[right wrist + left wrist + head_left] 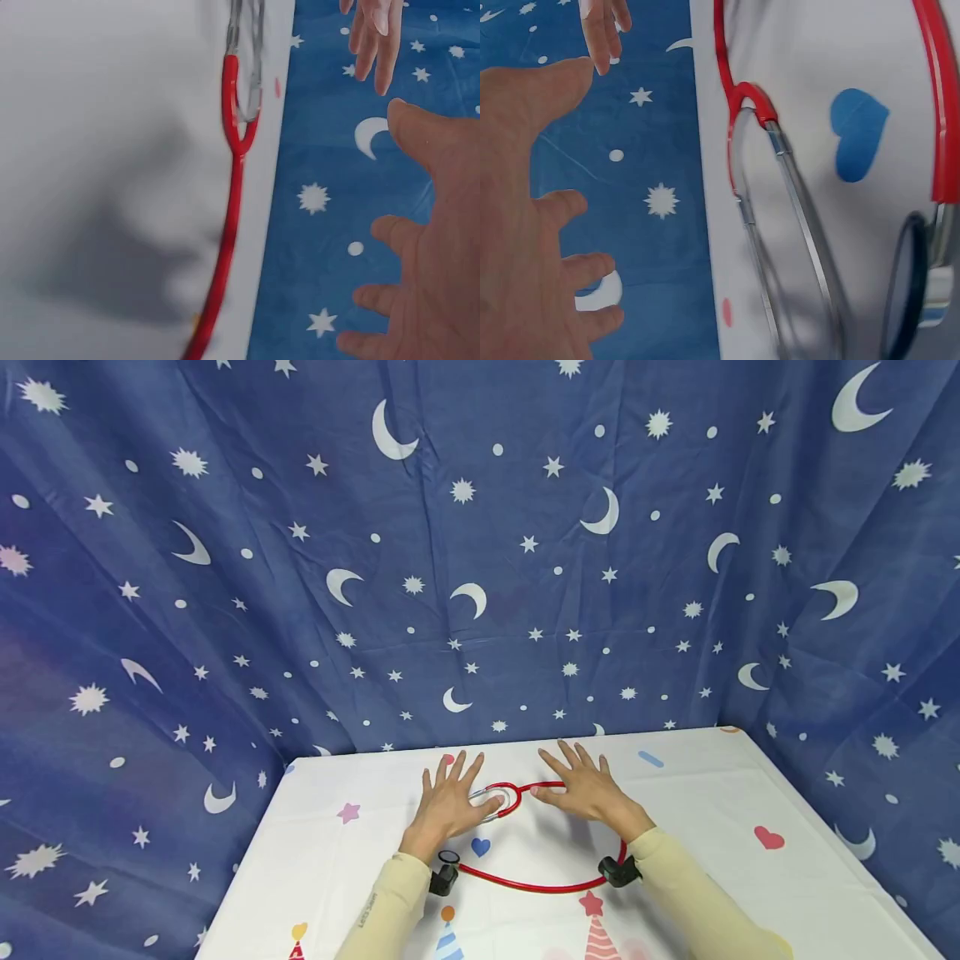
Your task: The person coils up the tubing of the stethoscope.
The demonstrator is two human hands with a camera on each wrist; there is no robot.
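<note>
A stethoscope with red tubing lies in a loop on the white table, its metal ear tubes at the far left of the loop. The round chest piece rests beside my left wrist. My left hand hovers over the ear tubes, fingers spread and holding nothing. To the right, my right hand hangs above the tubing's far stretch with its fingers apart, also holding nothing. Both palms face down and forward, and part of the tubing is hidden beneath the right hand and wrist.
A white tablecloth printed with hearts, stars and party hats covers the table. Behind it and at both sides hangs a blue curtain with moons and stars. A black wrist camera sits under the right wrist, another under the left.
</note>
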